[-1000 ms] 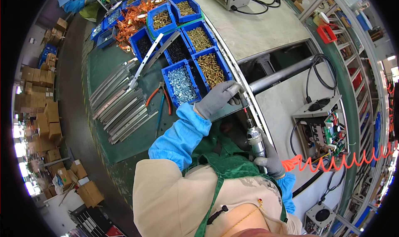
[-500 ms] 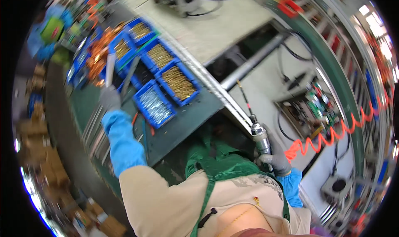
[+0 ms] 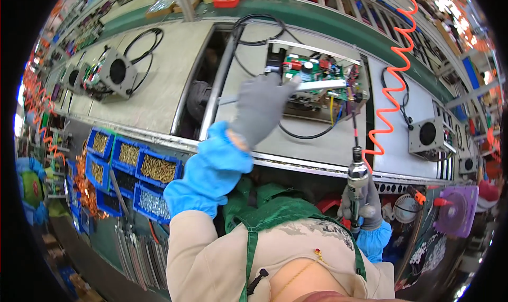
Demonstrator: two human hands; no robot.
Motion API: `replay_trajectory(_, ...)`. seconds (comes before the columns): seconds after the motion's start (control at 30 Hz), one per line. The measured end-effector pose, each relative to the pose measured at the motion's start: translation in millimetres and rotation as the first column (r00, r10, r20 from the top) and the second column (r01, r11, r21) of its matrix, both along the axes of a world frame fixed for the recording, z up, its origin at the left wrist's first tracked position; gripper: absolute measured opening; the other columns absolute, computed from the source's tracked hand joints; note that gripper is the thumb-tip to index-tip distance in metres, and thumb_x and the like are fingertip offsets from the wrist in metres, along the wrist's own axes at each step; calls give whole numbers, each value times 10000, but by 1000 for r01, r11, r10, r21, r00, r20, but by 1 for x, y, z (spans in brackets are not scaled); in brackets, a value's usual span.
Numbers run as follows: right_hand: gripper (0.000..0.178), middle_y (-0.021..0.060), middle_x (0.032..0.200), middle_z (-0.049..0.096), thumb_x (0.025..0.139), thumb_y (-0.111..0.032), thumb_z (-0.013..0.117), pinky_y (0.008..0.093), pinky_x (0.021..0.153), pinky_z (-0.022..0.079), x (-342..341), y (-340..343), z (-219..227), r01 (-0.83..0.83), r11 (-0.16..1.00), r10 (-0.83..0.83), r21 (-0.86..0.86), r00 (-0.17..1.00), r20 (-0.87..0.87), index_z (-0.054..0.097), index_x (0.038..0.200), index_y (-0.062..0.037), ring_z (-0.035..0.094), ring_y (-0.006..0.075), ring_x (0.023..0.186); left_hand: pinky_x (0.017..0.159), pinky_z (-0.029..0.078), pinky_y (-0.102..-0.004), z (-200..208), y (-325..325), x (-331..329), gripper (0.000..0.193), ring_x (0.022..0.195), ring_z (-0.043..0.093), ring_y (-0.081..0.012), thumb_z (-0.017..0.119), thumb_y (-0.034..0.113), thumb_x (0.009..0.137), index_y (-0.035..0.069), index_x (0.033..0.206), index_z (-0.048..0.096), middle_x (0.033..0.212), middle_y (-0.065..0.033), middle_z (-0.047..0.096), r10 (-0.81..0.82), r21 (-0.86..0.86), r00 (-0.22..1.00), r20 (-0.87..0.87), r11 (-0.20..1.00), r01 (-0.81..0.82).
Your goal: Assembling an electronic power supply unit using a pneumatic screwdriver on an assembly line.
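While your right fingers (image 3: 366, 211) wrap around the pneumatic screwdriver (image 3: 357, 175), your left fingers (image 3: 289, 87) grip the metal strip (image 3: 324, 85), probably light, stiff and best held mid-length.

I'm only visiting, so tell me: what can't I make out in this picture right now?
Head view: the middle of the metal strip, hidden by the left hand.
Head view: part of the driver, hidden by the right hand.
Head view: how the driver's tip meets the strip, too small and blurred.
Head view: the co-worker's hands at far left, too small and blurred.
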State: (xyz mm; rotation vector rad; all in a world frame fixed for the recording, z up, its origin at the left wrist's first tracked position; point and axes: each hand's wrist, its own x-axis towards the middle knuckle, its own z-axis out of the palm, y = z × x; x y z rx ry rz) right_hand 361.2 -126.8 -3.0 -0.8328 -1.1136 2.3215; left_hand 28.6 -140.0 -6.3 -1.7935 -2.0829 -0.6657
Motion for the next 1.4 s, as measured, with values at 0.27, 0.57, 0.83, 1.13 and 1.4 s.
replay_trajectory(0.27, 1250, 119, 711, 574, 487, -425, 911, 351, 537, 572, 38, -21, 0, 309, 951, -309, 5, 951, -15, 188, 1460, -120, 604, 198, 519, 685, 450, -406, 6, 81, 35, 385, 868, 606, -223, 553, 150, 870, 276, 1234, 569, 930, -46, 560, -105, -368, 986, -131, 929, 50)
replay_trajectory(0.57, 1303, 93, 731, 576, 427, -542, 888, 324, 522, 554, 27, -15, -11, 276, 961, -274, -7, 958, 78, 201, 1463, -152, 594, 179, 522, 676, 473, -391, -8, 102, 29, 450, 900, 600, -240, 561, 126, 842, 246, 1275, 544, 966, -46, 574, -158, -378, 985, -66, 918, 122)
replay_trajectory(0.83, 1137, 105, 766, 592, 531, -406, 905, 320, 465, 556, 13, -16, -16, 246, 967, -245, -67, 969, 25, 244, 1420, -151, 609, 192, 516, 727, 517, -392, 0, 103, 20, 409, 954, 602, -242, 548, 132, 843, 196, 1247, 567, 1009, -40, 616, -219, -387, 972, 88, 891, 236)
replay_trajectory(1.13, 1123, 95, 749, 587, 494, -437, 914, 297, 450, 535, 1, -11, -18, 214, 972, -205, -101, 974, 91, 291, 1384, -153, 595, 176, 506, 731, 538, -417, 10, 113, 16, 256, 895, 652, -287, 544, 169, 864, 191, 1099, 643, 918, -63, 662, -222, -406, 970, 103, 881, 245)
replay_trajectory(1.4, 1152, 98, 755, 581, 531, -460, 888, 319, 502, 557, 1, -9, -21, 187, 982, -183, -31, 977, 106, 248, 1430, -131, 591, 178, 514, 750, 531, -410, 1, 111, 8, 359, 950, 624, -282, 554, 156, 848, 205, 1201, 594, 954, -65, 644, -234, -373, 954, 187, 881, 290)
